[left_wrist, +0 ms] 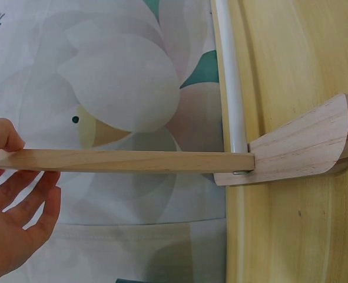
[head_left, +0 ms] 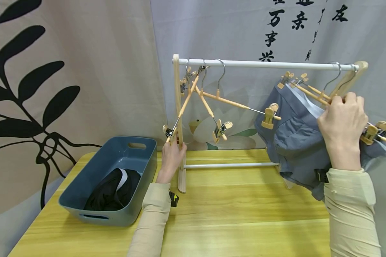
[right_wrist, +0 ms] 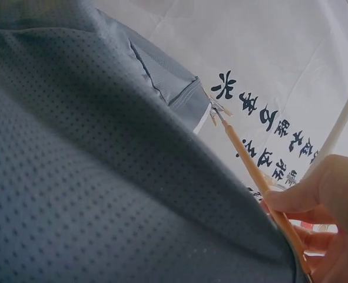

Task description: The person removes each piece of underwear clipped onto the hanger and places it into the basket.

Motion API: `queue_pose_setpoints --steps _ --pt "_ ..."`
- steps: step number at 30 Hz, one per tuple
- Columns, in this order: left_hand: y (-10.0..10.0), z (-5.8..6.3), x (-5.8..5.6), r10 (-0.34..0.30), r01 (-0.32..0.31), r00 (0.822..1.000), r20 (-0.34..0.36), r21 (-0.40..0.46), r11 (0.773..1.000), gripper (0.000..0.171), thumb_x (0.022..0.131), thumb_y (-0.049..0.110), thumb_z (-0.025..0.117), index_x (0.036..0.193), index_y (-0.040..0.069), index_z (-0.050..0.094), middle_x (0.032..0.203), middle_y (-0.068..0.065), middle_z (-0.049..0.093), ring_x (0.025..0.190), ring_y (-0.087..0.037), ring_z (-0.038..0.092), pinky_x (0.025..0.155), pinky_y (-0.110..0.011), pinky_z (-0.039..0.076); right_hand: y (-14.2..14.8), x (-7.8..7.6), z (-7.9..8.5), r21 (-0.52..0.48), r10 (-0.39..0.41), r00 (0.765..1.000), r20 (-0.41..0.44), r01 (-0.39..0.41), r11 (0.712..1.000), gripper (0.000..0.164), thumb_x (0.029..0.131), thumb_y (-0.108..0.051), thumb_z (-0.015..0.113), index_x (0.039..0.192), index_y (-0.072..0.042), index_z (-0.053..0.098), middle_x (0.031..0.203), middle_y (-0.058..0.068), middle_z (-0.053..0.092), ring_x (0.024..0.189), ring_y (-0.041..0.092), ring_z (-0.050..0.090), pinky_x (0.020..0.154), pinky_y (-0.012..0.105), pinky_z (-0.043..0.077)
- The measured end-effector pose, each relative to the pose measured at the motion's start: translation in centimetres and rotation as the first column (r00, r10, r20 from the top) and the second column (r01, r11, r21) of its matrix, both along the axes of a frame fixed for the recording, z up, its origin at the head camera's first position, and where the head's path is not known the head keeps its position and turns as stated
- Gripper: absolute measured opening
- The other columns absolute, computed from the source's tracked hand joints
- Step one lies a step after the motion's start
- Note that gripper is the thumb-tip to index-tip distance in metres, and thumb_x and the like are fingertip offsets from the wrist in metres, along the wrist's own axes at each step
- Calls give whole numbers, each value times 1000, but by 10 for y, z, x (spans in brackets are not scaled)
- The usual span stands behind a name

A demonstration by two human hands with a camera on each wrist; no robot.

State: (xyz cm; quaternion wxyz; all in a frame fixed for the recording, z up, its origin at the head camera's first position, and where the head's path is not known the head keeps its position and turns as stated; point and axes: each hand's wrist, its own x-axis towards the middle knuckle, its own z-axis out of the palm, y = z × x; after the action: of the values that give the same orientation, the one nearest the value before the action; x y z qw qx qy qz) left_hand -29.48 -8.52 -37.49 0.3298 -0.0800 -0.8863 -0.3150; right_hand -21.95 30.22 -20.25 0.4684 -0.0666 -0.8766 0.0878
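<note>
My left hand (head_left: 172, 154) holds the left wooden post (left_wrist: 126, 161) of a small clothes rack, thumb side on one face and fingers on the other. At the right end of the white top rail (head_left: 267, 64), my right hand (head_left: 343, 123) grips a wooden clip hanger (right_wrist: 250, 162). Grey-blue shorts (head_left: 296, 139) hang from clips there, and dotted grey fabric (right_wrist: 103, 159) fills much of the right wrist view. Two hanger hooks sit close together by the right post (head_left: 349, 80); my right hand covers part of the hangers.
Several bare clip hangers (head_left: 233, 102) hang at the rack's left end, angled outward. Left of the rack, a blue plastic basket (head_left: 67, 192) holds a black garment (head_left: 115, 191). A lower white bar (head_left: 228, 165) crosses near the wooden tabletop (head_left: 238, 214). Behind hangs a printed curtain (head_left: 212, 28).
</note>
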Motion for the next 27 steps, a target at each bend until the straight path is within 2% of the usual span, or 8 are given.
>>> queue_pose_setpoints --steps 4,7,10,12,15,19,25,27 --pt "0 0 0 -7 7 1000 -21 -9 1000 47 85 14 57 129 4 43 60 -13 56 40 -16 41 38 -24 31 -2 0 1 3 9 999 -39 -9 1000 28 82 -4 41 91 19 56 95 31 48 91 51 42 61 66 30" --pt "0 0 1 -15 15 1000 -27 -17 1000 33 85 14 57 115 1 50 55 -10 49 40 -14 39 38 -23 30 -4 1 2 11 15 998 -68 -15 1000 28 83 -4 41 90 18 56 93 31 48 90 51 42 60 66 30" --pt "0 0 2 -13 13 1000 -20 -19 1000 18 85 15 56 96 1 55 55 -10 49 41 -15 41 39 -23 30 -6 3 3 17 22 996 -90 -20 1000 28 83 -6 42 89 17 57 92 30 48 89 50 43 59 65 30" --pt "0 0 2 -9 9 1000 -19 -12 1000 15 85 15 57 87 1 57 57 -12 52 43 -17 43 39 -24 32 -7 4 4 18 26 995 -100 -24 1000 28 84 -6 43 89 17 57 92 30 49 90 50 43 60 65 31" --pt "0 -1 1 -6 6 1000 -27 -5 1000 12 83 13 59 84 1 56 58 -12 52 44 -17 43 40 -24 32 -10 5 4 20 31 993 -115 -29 999 28 84 -7 45 90 16 58 92 30 50 90 49 44 61 65 32" --pt "0 -1 1 -14 14 999 -47 -10 1000 15 82 10 61 93 0 55 53 -10 48 41 -15 39 38 -23 30 -13 8 5 27 42 989 -140 -38 999 27 84 -7 45 89 15 59 92 30 50 90 49 44 62 65 32" --pt "0 -1 1 -13 12 998 -63 -17 1000 39 83 10 60 119 3 46 52 -8 46 39 -13 37 37 -22 28 -18 11 5 51 64 981 -182 -56 997 28 84 -7 44 90 15 61 89 28 50 86 48 44 60 63 31" --pt "0 -1 1 -10 8 998 -57 -20 1000 43 84 12 59 123 4 44 52 -8 47 39 -14 38 37 -22 29 -20 12 4 61 67 980 -189 -56 997 28 84 -7 44 90 15 61 89 28 50 86 48 44 59 63 31"
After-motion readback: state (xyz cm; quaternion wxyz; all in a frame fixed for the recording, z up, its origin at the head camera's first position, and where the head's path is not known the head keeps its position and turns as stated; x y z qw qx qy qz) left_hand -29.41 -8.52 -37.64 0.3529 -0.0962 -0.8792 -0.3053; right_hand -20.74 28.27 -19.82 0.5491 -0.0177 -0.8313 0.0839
